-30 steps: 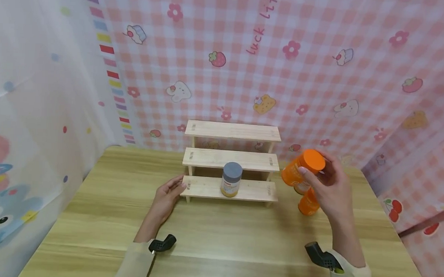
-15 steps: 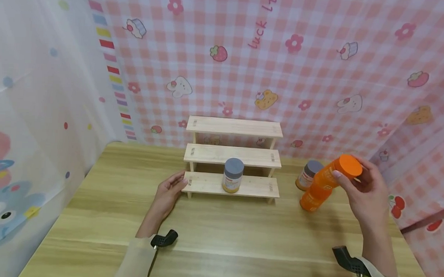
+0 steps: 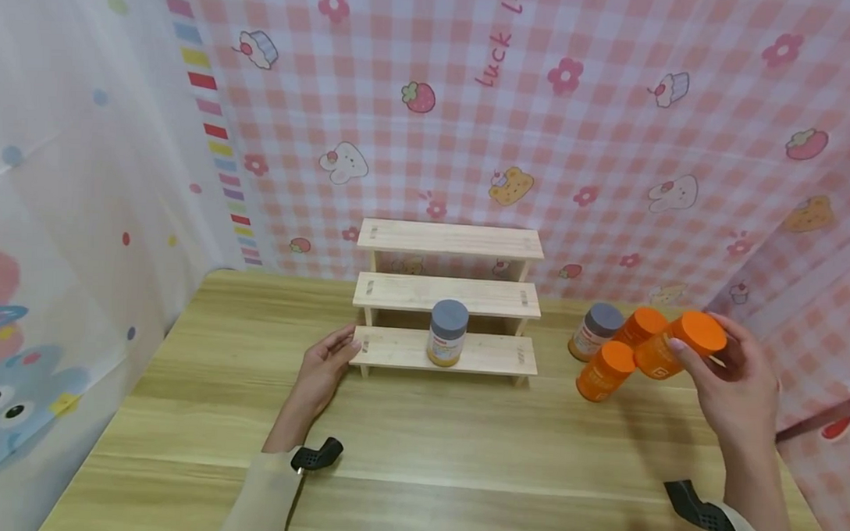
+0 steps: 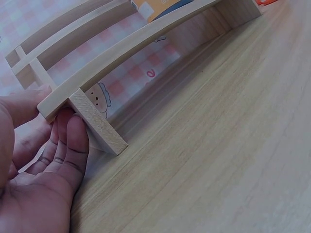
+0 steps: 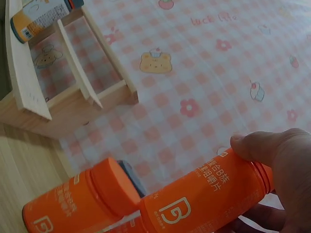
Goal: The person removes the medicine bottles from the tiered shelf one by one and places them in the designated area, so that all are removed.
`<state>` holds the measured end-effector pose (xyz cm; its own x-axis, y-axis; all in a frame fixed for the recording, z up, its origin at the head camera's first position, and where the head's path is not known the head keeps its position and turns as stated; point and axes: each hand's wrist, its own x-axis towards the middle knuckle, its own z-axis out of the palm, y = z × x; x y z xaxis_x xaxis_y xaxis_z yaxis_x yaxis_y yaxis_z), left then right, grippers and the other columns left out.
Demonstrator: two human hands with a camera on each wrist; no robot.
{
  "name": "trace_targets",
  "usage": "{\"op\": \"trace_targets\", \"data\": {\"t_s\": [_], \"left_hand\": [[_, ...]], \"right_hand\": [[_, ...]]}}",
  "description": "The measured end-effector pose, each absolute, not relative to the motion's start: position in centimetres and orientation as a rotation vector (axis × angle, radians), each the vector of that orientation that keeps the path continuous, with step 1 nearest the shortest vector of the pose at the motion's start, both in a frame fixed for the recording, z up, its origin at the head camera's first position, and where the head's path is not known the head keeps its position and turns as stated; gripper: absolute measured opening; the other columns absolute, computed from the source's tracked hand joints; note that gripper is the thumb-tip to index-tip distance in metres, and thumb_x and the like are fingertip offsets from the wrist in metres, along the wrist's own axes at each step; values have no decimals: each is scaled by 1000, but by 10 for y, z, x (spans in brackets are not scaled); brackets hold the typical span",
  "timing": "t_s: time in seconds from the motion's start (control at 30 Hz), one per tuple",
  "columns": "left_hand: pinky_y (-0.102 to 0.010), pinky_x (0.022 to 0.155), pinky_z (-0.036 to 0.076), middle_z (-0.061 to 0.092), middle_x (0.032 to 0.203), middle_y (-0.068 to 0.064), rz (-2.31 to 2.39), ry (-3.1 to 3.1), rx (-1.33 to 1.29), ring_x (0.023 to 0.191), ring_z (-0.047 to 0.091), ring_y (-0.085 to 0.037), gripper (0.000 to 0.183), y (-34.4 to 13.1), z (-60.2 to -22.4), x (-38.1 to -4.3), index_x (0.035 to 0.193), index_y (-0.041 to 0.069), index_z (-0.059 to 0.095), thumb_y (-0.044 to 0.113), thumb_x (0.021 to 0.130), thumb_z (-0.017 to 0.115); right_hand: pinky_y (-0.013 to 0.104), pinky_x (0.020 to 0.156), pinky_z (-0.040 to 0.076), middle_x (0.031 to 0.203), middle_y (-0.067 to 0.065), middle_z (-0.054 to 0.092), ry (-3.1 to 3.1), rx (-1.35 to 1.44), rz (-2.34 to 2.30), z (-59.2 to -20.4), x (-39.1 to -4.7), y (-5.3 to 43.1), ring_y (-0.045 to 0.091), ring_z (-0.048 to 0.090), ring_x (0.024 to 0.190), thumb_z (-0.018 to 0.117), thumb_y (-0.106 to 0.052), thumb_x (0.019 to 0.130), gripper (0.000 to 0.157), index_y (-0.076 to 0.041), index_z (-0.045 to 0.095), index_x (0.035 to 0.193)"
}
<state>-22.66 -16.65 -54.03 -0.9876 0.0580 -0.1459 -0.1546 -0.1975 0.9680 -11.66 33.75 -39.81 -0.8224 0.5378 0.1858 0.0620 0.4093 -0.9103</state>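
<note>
A three-step wooden shelf (image 3: 447, 292) stands on the table. My left hand (image 3: 321, 367) pinches the left end of its lowest step; in the left wrist view the fingers (image 4: 73, 145) curl under the board and the thumb lies against it. On that step stands a jar with a grey lid (image 3: 448, 333). My right hand (image 3: 740, 390) grips an orange bottle (image 3: 657, 357) near its lid, tilted, over the table's right side. A second orange bottle (image 3: 604, 373) is just left of it, and a third orange bottle (image 3: 637, 326) is partly hidden behind.
Another grey-lidded jar (image 3: 594, 334) stands on the wooden table (image 3: 461, 446), right of the shelf and beside the orange bottles. A pink checked cloth (image 3: 472, 126) hangs close behind the shelf. White patterned cloth (image 3: 83, 207) hangs on the left.
My right hand has carried the orange bottle rightward, away from the shelf. The grey-lidded jar and the third orange bottle have come into sight. My left hand stays at the shelf.
</note>
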Motion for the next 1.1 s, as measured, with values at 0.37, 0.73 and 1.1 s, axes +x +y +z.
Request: {"op": "trace_targets", "data": {"t_s": [0.37, 0.73, 1.1], "left_hand": [[-15, 78, 49, 59, 107, 5, 2345, 1872, -104, 95, 57, -4, 49, -167, -543, -227, 147, 0, 52, 6, 100, 64], [-16, 83, 53, 63, 106, 5, 2382, 1831, -77, 99, 62, -4, 49, -166, -542, -227, 148, -3, 49, 3, 101, 61], [-17, 84, 53, 62, 109, 4, 2356, 1845, -70, 100, 61, -5, 50, -167, -541, -227, 149, -2, 50, 4, 101, 62]], "right_hand": [[-2, 77, 45, 117, -27, 61, -2298, -588, 1375, -420, -115, 359, -11, 56, 99, 79, -23, 91, 64, -24, 52, 149], [-1, 77, 44, 107, -32, 55, -2412, -533, 1356, -453, -117, 364, -12, 55, 96, 77, -27, 93, 59, -22, 52, 146], [-1, 79, 42, 136, -3, 59, -2554, -609, 1311, -475, -115, 365, -13, 48, 102, 75, -43, 93, 77, -22, 39, 157]]}}
